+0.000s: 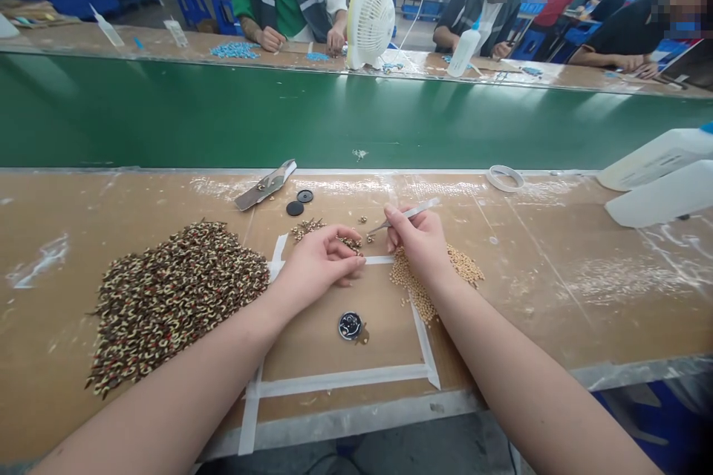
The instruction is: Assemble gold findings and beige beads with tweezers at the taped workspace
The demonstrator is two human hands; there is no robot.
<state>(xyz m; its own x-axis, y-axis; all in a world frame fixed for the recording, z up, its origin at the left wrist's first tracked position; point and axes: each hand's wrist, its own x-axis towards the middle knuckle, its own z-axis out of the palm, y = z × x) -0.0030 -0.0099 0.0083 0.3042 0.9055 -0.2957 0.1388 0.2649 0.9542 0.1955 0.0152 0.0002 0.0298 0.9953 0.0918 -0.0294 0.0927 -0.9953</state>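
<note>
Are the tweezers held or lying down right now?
Held: the right hand grips the tweezers, their silver back end sticking out past it. Whether their tips are open or shut, cannot tell: too small.

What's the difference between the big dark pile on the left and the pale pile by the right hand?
The dark pile is much larger; the pale pile is small and partly hidden behind the right hand.
The dark pile mixes dark brown, cream and red; the pale pile is evenly beige.
Pieces in the dark pile look elongated; those in the pale pile look round.
Both are loose heaps of small pieces on the tabletop.
</note>
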